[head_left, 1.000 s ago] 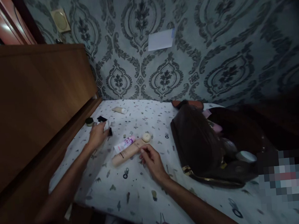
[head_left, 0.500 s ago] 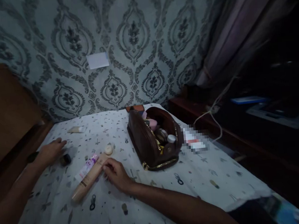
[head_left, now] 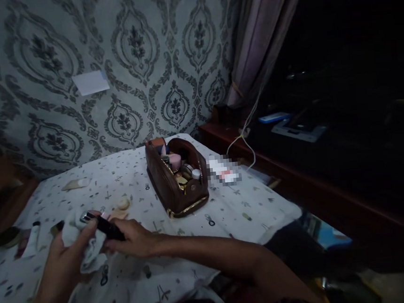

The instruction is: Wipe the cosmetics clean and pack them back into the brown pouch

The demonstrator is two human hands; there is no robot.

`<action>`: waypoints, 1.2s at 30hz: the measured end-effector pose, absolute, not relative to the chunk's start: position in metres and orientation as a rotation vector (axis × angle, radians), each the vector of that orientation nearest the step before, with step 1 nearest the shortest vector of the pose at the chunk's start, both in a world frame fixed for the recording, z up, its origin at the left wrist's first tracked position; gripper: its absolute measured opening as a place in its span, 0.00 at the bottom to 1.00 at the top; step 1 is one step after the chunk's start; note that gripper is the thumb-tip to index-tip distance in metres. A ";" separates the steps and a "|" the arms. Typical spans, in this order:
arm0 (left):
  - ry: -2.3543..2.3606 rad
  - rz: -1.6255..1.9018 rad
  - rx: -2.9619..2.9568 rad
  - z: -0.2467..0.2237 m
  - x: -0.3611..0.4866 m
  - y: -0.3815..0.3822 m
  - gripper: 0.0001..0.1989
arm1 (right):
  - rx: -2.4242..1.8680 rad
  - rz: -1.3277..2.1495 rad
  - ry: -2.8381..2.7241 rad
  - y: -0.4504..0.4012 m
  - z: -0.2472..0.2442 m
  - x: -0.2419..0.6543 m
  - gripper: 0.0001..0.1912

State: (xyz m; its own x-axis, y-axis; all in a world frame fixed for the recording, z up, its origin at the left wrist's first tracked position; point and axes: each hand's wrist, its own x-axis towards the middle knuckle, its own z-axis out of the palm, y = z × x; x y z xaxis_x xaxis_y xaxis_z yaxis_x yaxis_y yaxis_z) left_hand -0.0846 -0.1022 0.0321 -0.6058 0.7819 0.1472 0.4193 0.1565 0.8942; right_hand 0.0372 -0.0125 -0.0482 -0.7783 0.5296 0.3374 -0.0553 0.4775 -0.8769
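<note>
My left hand (head_left: 61,265) is closed on a crumpled white cloth (head_left: 87,260), its thumb pressing against the silver end of a slim black cosmetic container (head_left: 110,229). The other end of that container is gripped by my right hand (head_left: 135,240); its exact kind is not clear. Behind my hands, a beige tube (head_left: 119,214) and a small round cream-coloured item (head_left: 123,203) lie on the patterned sheet, the tube partly covered. An unzipped brown cosmetics bag (head_left: 172,192) stands to the right, with a pink item (head_left: 175,161) and a white-capped jar (head_left: 196,174) inside.
Another beige tube (head_left: 73,184) lies farther back. At the left are a white tube (head_left: 33,239), a dark round item (head_left: 8,237) and a small dark object (head_left: 56,228). A pixelated white packet (head_left: 224,171) and a pale cable (head_left: 249,149) are right of the bag.
My view has turned right. My hands, earlier apart, have come together. The left now has the white cloth and the right has let go of the beige tube's area and holds the black container.
</note>
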 end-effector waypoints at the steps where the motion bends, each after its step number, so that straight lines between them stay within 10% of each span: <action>1: 2.062 1.414 1.150 0.028 -0.081 -0.104 0.24 | -0.400 1.305 -2.183 -0.014 -0.048 0.042 0.12; 12: 2.142 1.093 1.859 0.038 -0.086 -0.104 0.21 | -0.494 0.772 -2.567 -0.012 -0.057 0.064 0.16; 25: 1.477 1.558 0.780 0.003 -0.056 -0.081 0.40 | -0.278 1.408 -2.132 -0.024 -0.050 0.067 0.19; 36: 1.673 1.572 0.958 -0.022 -0.044 -0.092 0.19 | -0.368 1.487 -1.971 -0.020 -0.065 0.055 0.19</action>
